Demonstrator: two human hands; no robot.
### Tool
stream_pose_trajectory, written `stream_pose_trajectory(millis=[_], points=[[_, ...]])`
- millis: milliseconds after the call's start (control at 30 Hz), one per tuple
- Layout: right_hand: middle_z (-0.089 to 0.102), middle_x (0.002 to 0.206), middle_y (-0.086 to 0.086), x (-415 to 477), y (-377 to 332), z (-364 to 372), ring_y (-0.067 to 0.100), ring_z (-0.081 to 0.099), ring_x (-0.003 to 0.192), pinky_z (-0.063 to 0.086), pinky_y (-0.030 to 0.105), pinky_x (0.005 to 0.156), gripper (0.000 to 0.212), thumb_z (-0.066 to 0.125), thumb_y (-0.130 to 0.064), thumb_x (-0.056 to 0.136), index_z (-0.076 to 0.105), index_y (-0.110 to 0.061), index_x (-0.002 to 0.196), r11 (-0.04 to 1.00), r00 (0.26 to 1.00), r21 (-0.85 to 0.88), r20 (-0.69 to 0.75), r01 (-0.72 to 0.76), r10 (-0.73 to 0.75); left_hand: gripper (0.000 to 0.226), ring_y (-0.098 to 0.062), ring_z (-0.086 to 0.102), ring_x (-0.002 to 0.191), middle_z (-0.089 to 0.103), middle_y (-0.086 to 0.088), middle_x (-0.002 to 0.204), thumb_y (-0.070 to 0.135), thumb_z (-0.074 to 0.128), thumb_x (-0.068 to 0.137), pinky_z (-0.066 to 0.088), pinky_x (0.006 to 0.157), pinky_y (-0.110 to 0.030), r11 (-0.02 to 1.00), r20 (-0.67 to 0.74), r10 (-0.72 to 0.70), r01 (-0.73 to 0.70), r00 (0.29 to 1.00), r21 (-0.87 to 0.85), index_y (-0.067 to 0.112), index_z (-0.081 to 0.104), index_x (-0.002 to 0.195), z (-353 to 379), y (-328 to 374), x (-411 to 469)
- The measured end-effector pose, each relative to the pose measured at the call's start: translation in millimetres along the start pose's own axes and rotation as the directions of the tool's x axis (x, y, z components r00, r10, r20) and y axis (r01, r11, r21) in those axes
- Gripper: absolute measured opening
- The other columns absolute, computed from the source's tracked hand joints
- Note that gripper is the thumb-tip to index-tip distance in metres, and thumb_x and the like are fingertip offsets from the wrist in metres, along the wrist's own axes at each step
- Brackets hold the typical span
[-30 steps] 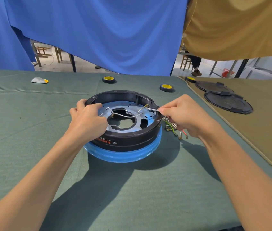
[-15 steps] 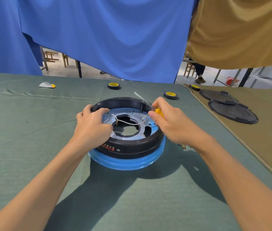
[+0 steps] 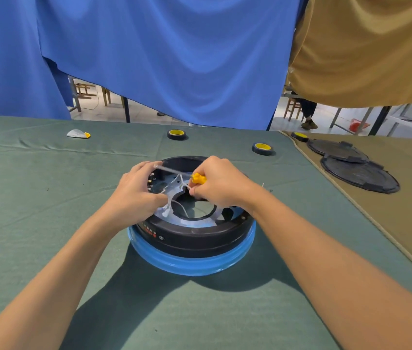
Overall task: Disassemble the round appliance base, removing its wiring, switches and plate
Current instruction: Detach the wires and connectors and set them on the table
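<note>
The round appliance base, black with a blue lower ring, sits on the green cloth in the middle. Inside it lies a silver metal plate with a large centre hole, and white wires cross it. My right hand grips a yellow-handled screwdriver whose metal shaft points left across the base. My left hand rests on the base's left rim, fingers curled, its fingertips touching the shaft's tip. Small switch terminals show on the inner left wall.
Two yellow-cored black tape rolls lie behind the base, a third at the brown cloth's edge. Two black round covers lie on the brown cloth at right. A small white and yellow object lies far left.
My right hand let go of the wire bundle, took up the yellow screwdriver and brought it over the base. My left hand shifted up the rim to the shaft's tip.
</note>
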State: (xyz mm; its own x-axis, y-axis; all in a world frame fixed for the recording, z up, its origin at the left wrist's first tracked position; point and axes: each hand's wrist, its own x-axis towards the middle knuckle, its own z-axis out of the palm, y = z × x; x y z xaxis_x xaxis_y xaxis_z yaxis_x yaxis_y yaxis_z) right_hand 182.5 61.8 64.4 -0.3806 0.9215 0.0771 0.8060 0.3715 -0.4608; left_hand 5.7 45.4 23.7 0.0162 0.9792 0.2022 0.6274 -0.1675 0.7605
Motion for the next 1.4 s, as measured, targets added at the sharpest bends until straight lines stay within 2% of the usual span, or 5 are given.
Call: stream_pose_trajectory(millis=[400, 700, 1000, 1200, 1400], points=[[0.070, 0.068, 0.003, -2.2, 4.4, -57.7, 0.016, 0.062, 0.074, 0.049, 0.030, 0.064, 0.022, 0.063, -0.010, 0.084, 0.070, -0.012, 0.064, 0.894, 0.875, 0.447, -0.421, -0.028, 0.238, 0.080, -0.025, 0.030, 0.138, 0.031, -0.004, 0.153, 0.016, 0.061, 0.083, 0.031, 0.105, -0.036, 0.985, 0.005, -0.018, 0.017, 1.000, 0.171, 0.017, 0.019, 0.151, -0.9, 0.6, 3.8], [0.071, 0.076, 0.016, -45.6, 84.5, -47.8, 0.014, 0.045, 0.055, 0.036, 0.028, 0.053, 0.013, 0.064, -0.007, 0.080, 0.069, 0.000, 0.070, 0.809, 0.758, 0.520, -0.401, -0.275, 0.515, 0.052, -0.021, 0.040, 0.132, 0.046, 0.002, 0.144, 0.047, 0.042, 0.093, 0.036, 0.107, -0.042, 0.883, 0.088, 0.222, -0.238, 0.971, 0.405, 0.021, 0.045, 0.138, 33.9, 63.1, -15.9], [0.057, 0.062, 0.014, -61.2, 138.6, -1.1, 0.037, 0.051, 0.072, 0.034, 0.033, 0.053, 0.023, 0.051, -0.007, 0.078, 0.049, -0.008, 0.055, 0.712, 0.555, 0.497, -0.450, -0.496, 0.700, 0.068, -0.022, 0.037, 0.134, 0.043, 0.001, 0.146, 0.067, 0.024, 0.089, 0.032, 0.107, -0.041, 0.837, 0.297, 0.123, -0.259, 0.947, 0.482, 0.024, 0.041, 0.139, 64.8, 65.2, -18.9], [0.058, 0.085, 0.017, -52.4, 137.1, -0.8, 0.035, 0.048, 0.084, 0.034, 0.031, 0.063, 0.026, 0.056, -0.024, 0.088, 0.045, -0.015, 0.065, 0.821, 0.758, 0.137, -0.325, -0.554, 0.565, 0.060, -0.015, 0.041, 0.128, 0.050, 0.007, 0.139, 0.065, 0.027, 0.092, 0.030, 0.088, -0.031, 0.830, 0.342, 0.169, -0.321, 0.924, 0.457, 0.030, 0.047, 0.136, 53.2, 60.1, -13.8], [0.061, 0.090, 0.012, -59.3, 132.2, -3.4, 0.036, 0.052, 0.097, 0.041, 0.035, 0.069, 0.021, 0.055, -0.035, 0.090, 0.058, -0.018, 0.079, 0.866, 0.823, 0.017, -0.301, -0.500, 0.481, 0.081, -0.012, 0.043, 0.129, 0.050, 0.014, 0.139, 0.080, 0.019, 0.075, 0.036, 0.106, -0.042, 0.837, 0.415, 0.185, -0.364, 0.891, 0.409, 0.034, 0.051, 0.133, 28.9, 50.6, -9.8]])
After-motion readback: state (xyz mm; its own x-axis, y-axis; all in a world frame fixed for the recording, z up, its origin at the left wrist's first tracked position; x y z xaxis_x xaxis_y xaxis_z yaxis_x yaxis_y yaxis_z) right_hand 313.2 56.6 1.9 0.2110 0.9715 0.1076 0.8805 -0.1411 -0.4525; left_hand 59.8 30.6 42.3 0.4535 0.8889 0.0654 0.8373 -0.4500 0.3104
